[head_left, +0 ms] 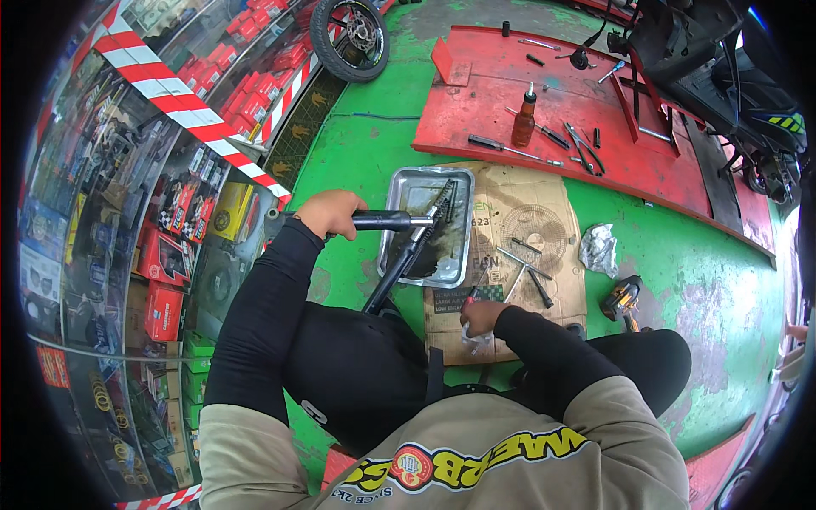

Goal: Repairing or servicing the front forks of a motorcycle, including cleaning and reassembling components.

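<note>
My left hand (331, 214) is wrapped round a black tube with a silver end (382, 221), which looks like a motorcycle fork part. It is held level over the left rim of a metal tray (467, 246). A long coil spring (440, 204) and another black tube (395, 276) lean across the tray, above dark oily liquid. My right hand (483, 317) is closed at the red handle of a screwdriver (472, 294), low over the cardboard. A crumpled white rag (476, 340) bunches beneath that hand; how its fingers hold the two is partly hidden.
Flattened cardboard (561, 297) carries a T-handle wrench (518, 276) and other tools. To its right lie a white cloth (598, 250) and a yellow-black power drill (625, 299). A red lift platform (476, 93) bears a brown bottle (524, 119) and pliers (583, 149). Glass display shelves stand left.
</note>
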`<state>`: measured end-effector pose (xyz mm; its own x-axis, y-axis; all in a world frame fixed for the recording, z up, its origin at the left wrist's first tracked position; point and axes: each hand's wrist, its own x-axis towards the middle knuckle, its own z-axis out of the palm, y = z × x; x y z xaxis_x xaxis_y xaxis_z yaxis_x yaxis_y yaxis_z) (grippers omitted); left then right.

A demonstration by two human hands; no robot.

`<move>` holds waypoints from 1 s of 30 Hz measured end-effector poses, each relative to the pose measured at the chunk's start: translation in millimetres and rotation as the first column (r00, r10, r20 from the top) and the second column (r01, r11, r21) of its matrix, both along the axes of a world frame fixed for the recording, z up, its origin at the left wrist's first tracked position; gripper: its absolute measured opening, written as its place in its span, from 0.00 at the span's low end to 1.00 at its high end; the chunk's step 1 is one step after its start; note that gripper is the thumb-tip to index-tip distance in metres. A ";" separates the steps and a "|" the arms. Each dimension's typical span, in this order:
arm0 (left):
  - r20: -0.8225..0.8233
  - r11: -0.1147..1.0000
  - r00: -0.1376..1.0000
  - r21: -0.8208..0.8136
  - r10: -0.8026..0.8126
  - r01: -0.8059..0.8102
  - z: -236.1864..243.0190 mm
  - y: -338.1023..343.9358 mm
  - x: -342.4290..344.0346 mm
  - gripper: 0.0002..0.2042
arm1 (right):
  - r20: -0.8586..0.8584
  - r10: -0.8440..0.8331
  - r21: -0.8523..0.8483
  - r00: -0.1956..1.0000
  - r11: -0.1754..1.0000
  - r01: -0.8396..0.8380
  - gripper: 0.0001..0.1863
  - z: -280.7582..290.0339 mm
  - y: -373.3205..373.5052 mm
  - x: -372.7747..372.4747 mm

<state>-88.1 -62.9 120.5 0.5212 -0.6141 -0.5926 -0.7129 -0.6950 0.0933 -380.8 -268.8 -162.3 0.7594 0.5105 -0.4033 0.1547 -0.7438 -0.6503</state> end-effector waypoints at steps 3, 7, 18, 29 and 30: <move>0.021 1.000 1.000 -0.008 -0.023 0.023 -0.6 3.6 3.5 0.32 | -0.098 -0.065 -0.059 0.993 0.997 0.059 0.21 0.5 -0.6 4.1; 0.036 1.000 0.999 0.001 0.017 -0.017 12.9 -0.4 -2.2 0.32 | -0.245 -0.029 -0.294 0.969 0.955 -0.046 0.21 7.5 7.7 -5.2; 0.047 0.999 0.999 -0.034 0.020 -0.019 14.4 -6.8 -7.9 0.29 | -0.072 0.013 -0.294 0.997 0.955 -0.034 0.19 -6.2 12.7 -20.6; -0.026 0.997 0.999 -0.060 0.041 -0.042 18.9 -18.1 -11.0 0.30 | -0.115 -0.042 -0.327 0.992 0.945 0.003 0.17 7.9 5.6 -20.7; -0.020 0.997 0.999 -0.058 0.044 -0.045 15.8 -10.8 -6.5 0.30 | -0.108 -0.038 -0.325 0.993 0.946 0.001 0.17 8.0 7.5 -19.2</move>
